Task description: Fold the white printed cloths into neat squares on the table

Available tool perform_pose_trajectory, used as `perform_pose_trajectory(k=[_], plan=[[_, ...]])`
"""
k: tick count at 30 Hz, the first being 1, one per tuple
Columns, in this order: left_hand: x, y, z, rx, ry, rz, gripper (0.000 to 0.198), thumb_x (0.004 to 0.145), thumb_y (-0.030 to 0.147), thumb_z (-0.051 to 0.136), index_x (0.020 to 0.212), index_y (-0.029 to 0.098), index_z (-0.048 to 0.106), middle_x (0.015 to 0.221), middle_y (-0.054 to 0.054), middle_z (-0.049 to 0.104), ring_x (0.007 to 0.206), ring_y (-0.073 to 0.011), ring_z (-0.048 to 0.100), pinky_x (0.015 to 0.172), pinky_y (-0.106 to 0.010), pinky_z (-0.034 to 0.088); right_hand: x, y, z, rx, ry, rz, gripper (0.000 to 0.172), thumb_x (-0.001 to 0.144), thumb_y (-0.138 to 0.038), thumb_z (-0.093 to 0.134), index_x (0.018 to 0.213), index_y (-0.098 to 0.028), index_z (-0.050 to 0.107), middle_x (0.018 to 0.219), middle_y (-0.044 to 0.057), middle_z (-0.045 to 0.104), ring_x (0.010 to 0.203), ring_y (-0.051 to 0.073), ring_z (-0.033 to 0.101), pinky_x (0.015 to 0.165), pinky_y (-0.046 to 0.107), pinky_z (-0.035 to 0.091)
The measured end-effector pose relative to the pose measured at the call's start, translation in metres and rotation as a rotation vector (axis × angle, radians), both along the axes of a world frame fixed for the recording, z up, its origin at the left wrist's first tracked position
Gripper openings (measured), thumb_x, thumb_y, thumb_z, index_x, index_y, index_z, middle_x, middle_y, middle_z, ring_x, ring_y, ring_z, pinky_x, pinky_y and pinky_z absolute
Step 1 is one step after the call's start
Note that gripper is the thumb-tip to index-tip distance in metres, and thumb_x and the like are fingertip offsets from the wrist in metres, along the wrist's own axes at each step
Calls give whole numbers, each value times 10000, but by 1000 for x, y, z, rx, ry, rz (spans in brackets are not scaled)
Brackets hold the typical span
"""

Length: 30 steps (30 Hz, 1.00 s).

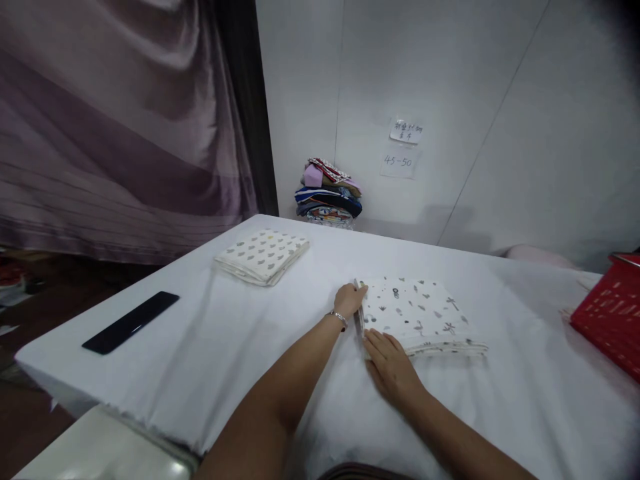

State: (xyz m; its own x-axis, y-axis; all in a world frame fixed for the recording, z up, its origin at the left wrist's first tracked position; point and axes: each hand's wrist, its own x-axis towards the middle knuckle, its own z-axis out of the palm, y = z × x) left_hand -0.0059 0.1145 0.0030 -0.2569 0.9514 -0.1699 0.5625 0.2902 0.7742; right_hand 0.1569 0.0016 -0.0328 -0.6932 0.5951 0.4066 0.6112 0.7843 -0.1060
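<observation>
A folded white cloth with small grey prints (417,313) lies on the white table (200,360) just ahead of me. My left hand (350,299), with a bracelet on the wrist, rests against the cloth's far left corner, fingers curled onto its edge. My right hand (393,365) lies flat at the cloth's near left corner, fingers stretched out and touching its edge. A second folded cloth with grey heart prints (263,255) sits further left and back, away from both hands.
A flat black slab (131,322) lies near the table's left edge. A red basket (613,313) stands at the right edge. A stack of folded coloured fabrics (329,193) sits against the back wall under two paper notes (403,147). A purple curtain (115,120) hangs on the left.
</observation>
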Motion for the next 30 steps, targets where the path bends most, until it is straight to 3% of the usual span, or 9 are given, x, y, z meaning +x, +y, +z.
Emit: perform_pose_trajectory(k=[4,12,15,17,20,23,26,30], plan=[[3,12,2,17,128,20,364,832,451,499,823,130,671,963,-155,682,965,-248,611,778,-278,430,0,0,-3,10,16,-2,443,853,-119,414,1280,-178,515,1318,124,525,1233,265,461,998,485,388],[-7,19,2,-15,238,-53,419,896,414,381,808,135,681,913,-156,689,916,-244,636,760,-288,434,-3,-1,-2,24,29,-18,402,877,-142,398,1257,-180,522,1321,106,528,1237,241,456,1006,456,386],[-8,21,9,19,305,-31,410,878,430,419,978,107,651,1046,-187,649,1024,-287,591,827,-336,429,-4,-1,0,9,18,-38,390,887,-147,386,1253,-165,521,1326,116,521,1244,242,446,1009,459,382],[-5,22,11,155,407,-14,451,885,402,417,1187,92,545,1233,-195,553,1168,-288,496,926,-359,391,-4,-2,0,10,15,-45,384,891,-143,383,1250,-155,520,1332,118,515,1251,243,438,1013,457,378],[3,23,6,317,546,-161,493,912,370,378,1339,125,401,1419,-145,384,1334,-250,296,1086,-383,232,-4,-1,-1,1,7,-42,392,896,-139,376,1267,-160,500,1350,104,499,1264,230,422,1028,448,364],[7,25,-6,204,545,-308,481,933,378,305,1362,174,377,1472,-100,308,1364,-252,234,1115,-476,140,-4,-2,0,-37,-9,-36,402,905,-138,356,1286,-154,483,1377,103,469,1285,221,393,1052,445,333],[6,25,-13,150,516,-321,490,942,371,236,1384,185,340,1489,-87,271,1367,-242,230,1101,-532,149,-3,-6,10,-124,-19,-39,419,910,-176,375,1321,-154,455,1398,114,440,1306,234,359,1073,458,294],[4,25,-13,155,518,-319,509,940,386,211,1394,183,323,1493,-81,262,1373,-225,220,1105,-532,153,8,-3,38,-321,29,44,564,885,-351,480,1409,-191,343,1444,99,373,1339,235,308,1096,446,265]])
